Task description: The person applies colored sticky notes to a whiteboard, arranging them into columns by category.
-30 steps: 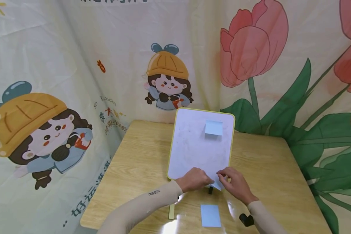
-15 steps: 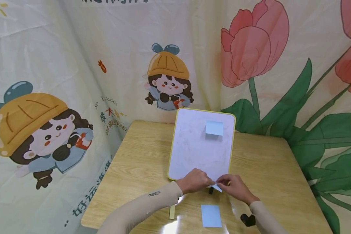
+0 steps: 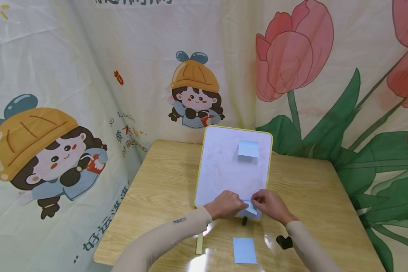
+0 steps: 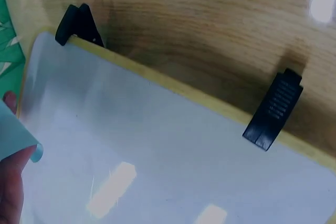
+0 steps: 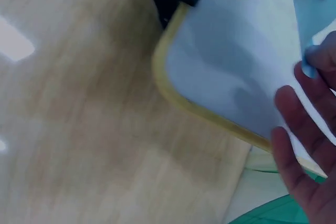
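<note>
A small whiteboard (image 3: 232, 173) with a yellow rim stands tilted on the table. Over its lower right part, a light-blue sticky note (image 3: 251, 208) is held between both hands. My left hand (image 3: 226, 204) pinches the note's left side. On its other side, my right hand (image 3: 271, 204) pinches an edge between thumb and forefinger; the right wrist view shows the remaining fingers (image 5: 299, 114) spread apart. The note (image 5: 312, 11) curls where the right hand holds it. Another blue sticky note (image 3: 248, 148) hangs on the board's upper right, its lower edge lifted.
A blue sticky note (image 3: 244, 250) lies on the table in front of the board, with a thin pale-yellow strip (image 3: 199, 243) left of it. Black clip-like supports (image 4: 273, 109) grip the board's lower rim. A printed curtain (image 3: 238, 68) hangs behind the table.
Both hands have brought the held note up from the board's bottom edge onto its lower right face. The right hand dipped slightly, then rose. The other notes stayed put.
</note>
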The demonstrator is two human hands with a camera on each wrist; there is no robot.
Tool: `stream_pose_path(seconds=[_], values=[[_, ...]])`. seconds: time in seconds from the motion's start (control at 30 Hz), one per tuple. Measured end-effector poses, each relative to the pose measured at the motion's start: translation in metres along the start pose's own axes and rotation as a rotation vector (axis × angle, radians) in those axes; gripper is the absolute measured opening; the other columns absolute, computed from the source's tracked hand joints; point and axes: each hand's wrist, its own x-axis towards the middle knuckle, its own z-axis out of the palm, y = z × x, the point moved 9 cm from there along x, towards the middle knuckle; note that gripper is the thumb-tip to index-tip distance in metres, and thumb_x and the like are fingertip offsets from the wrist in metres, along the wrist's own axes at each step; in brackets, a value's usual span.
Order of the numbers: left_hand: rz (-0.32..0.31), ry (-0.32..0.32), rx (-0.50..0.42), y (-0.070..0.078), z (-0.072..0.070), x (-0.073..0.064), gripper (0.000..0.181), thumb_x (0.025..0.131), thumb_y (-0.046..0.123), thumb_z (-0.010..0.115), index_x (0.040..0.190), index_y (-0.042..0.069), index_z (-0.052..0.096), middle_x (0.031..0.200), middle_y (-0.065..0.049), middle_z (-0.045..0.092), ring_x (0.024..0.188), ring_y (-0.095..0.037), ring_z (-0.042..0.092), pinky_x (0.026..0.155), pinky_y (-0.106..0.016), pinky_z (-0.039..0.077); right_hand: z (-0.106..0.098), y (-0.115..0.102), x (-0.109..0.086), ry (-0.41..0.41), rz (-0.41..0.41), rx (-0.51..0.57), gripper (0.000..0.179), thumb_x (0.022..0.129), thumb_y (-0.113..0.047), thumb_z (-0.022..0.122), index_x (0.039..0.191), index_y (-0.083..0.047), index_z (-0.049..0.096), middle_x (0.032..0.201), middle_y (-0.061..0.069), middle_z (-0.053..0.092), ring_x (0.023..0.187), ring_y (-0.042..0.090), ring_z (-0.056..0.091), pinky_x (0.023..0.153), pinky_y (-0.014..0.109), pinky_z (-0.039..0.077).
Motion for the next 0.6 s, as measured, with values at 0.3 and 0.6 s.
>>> stream_pose_path(seconds=[0.3,0.6], values=[[-0.037,0.021,0.058,-0.033,-0.004,0.019,0.012,0.092,0.022,0.066,0.091,0.029,0.075,0.067,0.011,0.066,0.053,-0.006,0.056,0.046,-0.023,0.042,-0.030,-0.011,0.038,0.108,-0.034,-0.113,0.006,0.086,-0.017,0.073,0.088,-0.011,0.075,0.078,-0.009,0.063,0.067,0.006,0.056,0.056,0.025,0.048],[-0.097,0.001,0.157,-0.066,-0.007,0.040,0.013,0.091,0.022,0.066,0.093,0.029,0.076,0.072,0.010,0.070,0.058,-0.007,0.059,0.055,-0.025,0.042,-0.054,-0.016,0.067,0.201,0.009,-0.185,0.007,0.086,-0.015,0.071,0.089,-0.010,0.075,0.079,-0.001,0.062,0.068,0.014,0.056,0.057,0.030,0.046]])
